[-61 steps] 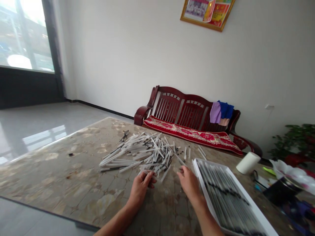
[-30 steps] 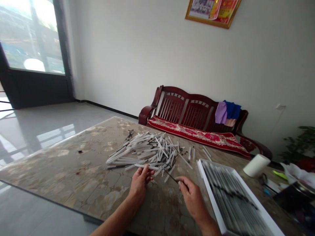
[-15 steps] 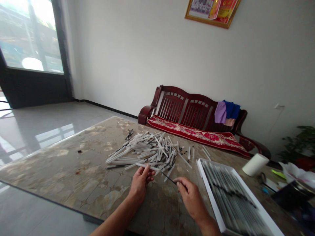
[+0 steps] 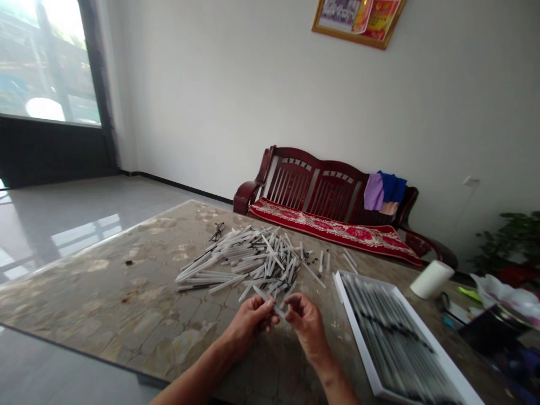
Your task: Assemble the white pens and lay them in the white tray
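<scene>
My left hand is closed around a slim white tube, which looks like a pen barrel. The tube slants down to the right, its far end sticking out past my thumb. At its near end, the curled fingers of my right hand pinch together. The black rod seen earlier is hidden, and I cannot tell whether it lies inside the tube. Just beyond both hands spreads a loose pile of white tubes, with some thin black rods among them.
Right of my hands, a white box holds rows of clear rods with dark parts. Glasses lie behind the pile. A white roll and a dark container stand at the right. A wooden bench is beyond the table.
My right hand has moved left to the tube's near end, and the black rod between my hands no longer shows. The left hand has shifted slightly right, tilting the tube more steeply.
</scene>
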`<action>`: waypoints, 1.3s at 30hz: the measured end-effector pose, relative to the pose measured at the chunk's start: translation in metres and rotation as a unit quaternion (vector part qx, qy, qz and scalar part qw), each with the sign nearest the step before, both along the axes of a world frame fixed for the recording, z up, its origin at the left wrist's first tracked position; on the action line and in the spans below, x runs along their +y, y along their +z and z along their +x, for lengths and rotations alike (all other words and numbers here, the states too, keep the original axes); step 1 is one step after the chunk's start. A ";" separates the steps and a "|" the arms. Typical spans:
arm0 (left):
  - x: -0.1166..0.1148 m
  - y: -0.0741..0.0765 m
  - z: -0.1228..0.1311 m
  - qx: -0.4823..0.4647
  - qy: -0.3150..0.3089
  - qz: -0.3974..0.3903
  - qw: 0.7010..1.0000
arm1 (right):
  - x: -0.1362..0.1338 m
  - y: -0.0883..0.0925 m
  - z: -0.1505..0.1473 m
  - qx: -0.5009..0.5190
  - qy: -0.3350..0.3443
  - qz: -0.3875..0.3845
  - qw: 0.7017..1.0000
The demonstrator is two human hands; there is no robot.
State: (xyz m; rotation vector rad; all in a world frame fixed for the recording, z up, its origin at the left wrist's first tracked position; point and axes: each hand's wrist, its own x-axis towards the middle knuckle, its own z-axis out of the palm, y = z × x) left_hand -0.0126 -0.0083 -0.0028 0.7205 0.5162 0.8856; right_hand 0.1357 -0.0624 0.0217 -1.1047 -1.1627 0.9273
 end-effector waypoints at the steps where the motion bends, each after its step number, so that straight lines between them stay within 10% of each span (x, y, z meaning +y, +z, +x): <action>1: -0.001 0.000 0.000 -0.002 -0.003 -0.002 1.000 | 0.004 -0.004 -0.005 0.013 -0.020 0.023 0.999; 8: 0.004 0.004 -0.002 -0.027 0.094 -0.051 0.994 | 0.031 -0.006 0.012 -0.115 -0.127 0.000 0.985; 13: 0.011 0.003 -0.004 -0.036 0.196 -0.108 0.974 | 0.075 0.005 0.093 -0.486 -0.254 -0.115 0.828; 26: 0.010 0.000 0.000 -0.011 0.173 -0.059 0.983 | 0.102 -0.003 0.145 -0.645 -0.181 -0.209 0.712; 32: 0.011 0.000 -0.001 -0.011 0.176 -0.056 0.983 | 0.091 0.005 0.127 -0.625 -0.232 -0.165 0.727; 37: 0.009 0.003 -0.003 -0.017 0.175 -0.064 0.982 | 0.058 0.001 0.064 -0.257 -0.211 -0.048 0.942; 39: 0.008 0.005 -0.004 -0.021 0.180 -0.066 0.981 | 0.042 -0.006 0.033 -0.072 -0.177 -0.017 0.981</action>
